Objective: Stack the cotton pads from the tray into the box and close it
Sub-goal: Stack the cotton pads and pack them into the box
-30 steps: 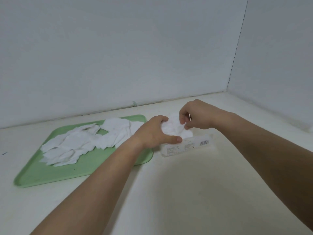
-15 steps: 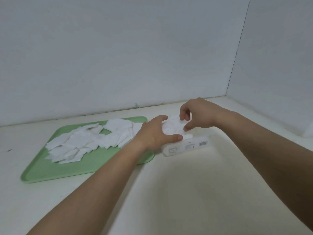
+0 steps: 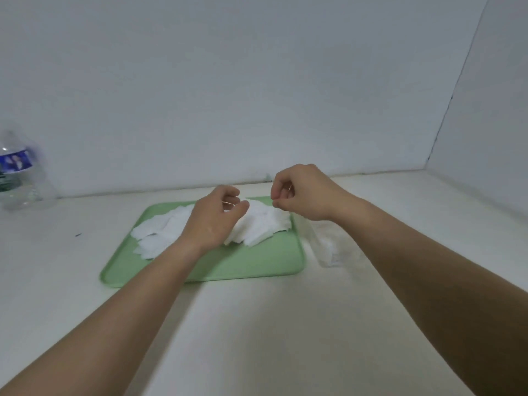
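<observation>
From the head view, my left grip (image 3: 213, 224) hangs over the middle of the cotton pads (image 3: 257, 230), fingers loosely curled and released, with nothing in it. My right grip (image 3: 305, 195) is raised above the right end of the heap. Its fingers are clenched inward, thumb tip against forefinger, and I see nothing between them. The pads lie in a loose, overlapping white spread across the far half of the green tray (image 3: 257, 264), which sits flat on the pale table (image 3: 257, 324). The box (image 3: 325, 247) stands just beside the tray's right edge, under my right wrist. It is blurred, so I cannot tell what is in it. A clear plastic bottle (image 3: 21, 178) with a blue label stands far left by the wall.
</observation>
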`<state>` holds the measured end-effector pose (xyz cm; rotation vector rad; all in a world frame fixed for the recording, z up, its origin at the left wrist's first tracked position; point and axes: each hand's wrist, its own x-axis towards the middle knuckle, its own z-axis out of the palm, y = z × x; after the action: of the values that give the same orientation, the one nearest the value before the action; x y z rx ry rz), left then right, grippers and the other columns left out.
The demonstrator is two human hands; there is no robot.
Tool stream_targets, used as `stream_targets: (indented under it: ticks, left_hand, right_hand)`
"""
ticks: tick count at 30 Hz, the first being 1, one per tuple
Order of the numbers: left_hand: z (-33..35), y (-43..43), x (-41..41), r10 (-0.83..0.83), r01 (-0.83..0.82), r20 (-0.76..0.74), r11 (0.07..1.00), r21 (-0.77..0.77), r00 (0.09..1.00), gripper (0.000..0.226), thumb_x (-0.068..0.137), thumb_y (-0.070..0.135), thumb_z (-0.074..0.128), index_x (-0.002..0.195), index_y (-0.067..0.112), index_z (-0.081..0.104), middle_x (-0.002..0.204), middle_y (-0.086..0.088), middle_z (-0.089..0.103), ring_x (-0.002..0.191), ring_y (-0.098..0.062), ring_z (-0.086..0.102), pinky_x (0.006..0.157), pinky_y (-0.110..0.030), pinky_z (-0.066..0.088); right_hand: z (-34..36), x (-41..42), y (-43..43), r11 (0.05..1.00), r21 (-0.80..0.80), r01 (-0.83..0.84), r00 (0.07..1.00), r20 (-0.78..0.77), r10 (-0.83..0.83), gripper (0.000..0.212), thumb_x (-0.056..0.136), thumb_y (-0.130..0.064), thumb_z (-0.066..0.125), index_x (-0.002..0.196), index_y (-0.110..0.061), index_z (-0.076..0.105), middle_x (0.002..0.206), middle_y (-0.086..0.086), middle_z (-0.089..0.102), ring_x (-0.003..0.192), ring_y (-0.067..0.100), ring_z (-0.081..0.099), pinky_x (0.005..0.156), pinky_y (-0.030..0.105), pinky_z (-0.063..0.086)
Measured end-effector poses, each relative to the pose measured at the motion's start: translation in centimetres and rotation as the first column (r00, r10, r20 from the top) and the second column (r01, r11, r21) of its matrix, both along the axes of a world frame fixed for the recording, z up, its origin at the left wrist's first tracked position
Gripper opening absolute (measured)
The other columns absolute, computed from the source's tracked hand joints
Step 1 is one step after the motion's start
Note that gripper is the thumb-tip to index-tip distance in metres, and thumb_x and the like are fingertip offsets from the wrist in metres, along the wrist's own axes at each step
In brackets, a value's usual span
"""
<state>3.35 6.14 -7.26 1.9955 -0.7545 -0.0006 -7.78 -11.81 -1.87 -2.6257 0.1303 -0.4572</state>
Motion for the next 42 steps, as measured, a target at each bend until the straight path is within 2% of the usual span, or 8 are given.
stream_targets:
  ticks: [3, 6, 12, 18, 25, 34, 38, 42]
  left_hand:
    - [-0.2, 3.0, 2.5, 0.09, -0.09, 0.008, 0.996, -0.018, 0.996, 0.024, 0.094, 0.029, 0.067, 0.117, 0.022, 0.063, 0.099, 0.016, 0.065, 0.089, 0.002, 0.061, 0.074, -0.012, 0.043]
    - [-0.5, 5.6, 5.3, 0.186, -0.186, 0.002, 0.982, -0.036, 0.982, 0.018, 0.094, 0.023, 0.066, 0.112, 0.02, 0.066, 0.098, 0.009, 0.067, 0.086, -0.005, 0.063, 0.069, -0.009, 0.04]
    - [-1.5, 8.3, 8.7, 0.264, -0.264, -0.016, 0.961, -0.086, 0.965, 0.011, 0.091, 0.019, 0.067, 0.089, 0.031, 0.065, 0.093, 0.006, 0.07, 0.092, -0.019, 0.069, 0.085, -0.032, 0.051]
    - [-2.2, 9.0, 8.9, 0.28, -0.273, 0.025, 0.948, -0.163, 0.96, 0.009, 0.092, 0.017, 0.065, 0.096, 0.024, 0.069, 0.09, 0.01, 0.069, 0.078, -0.001, 0.063, 0.069, -0.013, 0.044]
    - [-2.8, 9.3, 7.4, 0.192, -0.18, 0.139, 0.979, -0.094, 0.971, 0.01, 0.092, 0.02, 0.063, 0.101, 0.024, 0.066, 0.092, 0.015, 0.068, 0.081, 0.0, 0.062, 0.067, -0.021, 0.045]
    - [-3.2, 9.7, 7.0, 0.187, -0.177, 0.179, 0.982, -0.068, 0.966, 0.012, 0.093, 0.023, 0.063, 0.104, 0.027, 0.064, 0.093, 0.016, 0.066, 0.086, 0.0, 0.062, 0.075, -0.027, 0.05]
    - [-3.0, 10.0, 7.0, 0.198, -0.188, 0.191, 0.98, -0.065, 0.961, 0.012, 0.092, 0.023, 0.064, 0.104, 0.026, 0.065, 0.094, 0.016, 0.067, 0.087, 0.0, 0.063, 0.075, -0.027, 0.05]
    - [-3.2, 9.8, 6.9, 0.182, -0.176, 0.186, 0.983, -0.048, 0.966, 0.01, 0.092, 0.023, 0.064, 0.102, 0.027, 0.065, 0.094, 0.016, 0.067, 0.086, 0.0, 0.063, 0.073, -0.025, 0.048]
  right_hand:
    - [-1.1, 3.0, 2.0, 0.999, 0.034, -0.015, 1.0, -0.015, 0.016, 0.011, 0.084, -0.013, 0.074, 0.082, -0.023, 0.071, 0.074, -0.01, 0.066, 0.064, 0.0, 0.059, 0.065, 0.016, 0.047]
    - [-2.0, 5.9, 3.8, 0.997, 0.074, -0.017, 1.0, -0.02, 0.018, 0.012, 0.085, -0.013, 0.073, 0.082, -0.024, 0.069, 0.074, -0.012, 0.065, 0.064, -0.001, 0.057, 0.065, 0.015, 0.042]
    - [-3.1, 10.3, 6.4, 0.998, -0.008, 0.055, 0.99, -0.131, -0.056, 0.008, 0.086, -0.022, 0.073, 0.09, -0.027, 0.067, 0.084, -0.014, 0.062, 0.084, 0.012, 0.064, 0.081, 0.032, 0.055]
    - [-4.7, 11.8, 7.9, 0.986, -0.169, 0.004, 0.945, -0.322, -0.059, 0.045, 0.082, -0.05, 0.074, 0.121, -0.03, 0.063, 0.115, -0.012, 0.063, 0.103, 0.013, 0.06, 0.094, 0.036, 0.051]
    - [-6.6, 12.0, 7.9, 0.991, -0.115, 0.064, 0.92, -0.378, -0.104, 0.068, 0.068, -0.061, 0.078, 0.127, -0.034, 0.055, 0.113, -0.015, 0.061, 0.107, 0.012, 0.057, 0.103, 0.039, 0.042]
    - [-8.1, 11.7, 7.9, 0.994, 0.09, 0.061, 0.974, -0.224, -0.039, 0.034, 0.076, -0.037, 0.074, 0.102, -0.035, 0.052, 0.099, -0.017, 0.062, 0.087, 0.001, 0.055, 0.102, 0.038, 0.038]
    - [-8.6, 11.7, 8.1, 0.986, -0.157, 0.062, 0.971, -0.219, -0.096, 0.033, 0.071, -0.056, 0.07, 0.087, -0.033, 0.052, 0.092, -0.015, 0.059, 0.088, 0.009, 0.056, 0.095, 0.036, 0.034]
    - [-8.9, 12.1, 8.8, 0.979, -0.185, 0.083, 0.98, -0.164, -0.114, 0.016, 0.078, -0.044, 0.065, 0.081, -0.03, 0.057, 0.088, -0.012, 0.058, 0.087, 0.013, 0.056, 0.088, 0.035, 0.034]
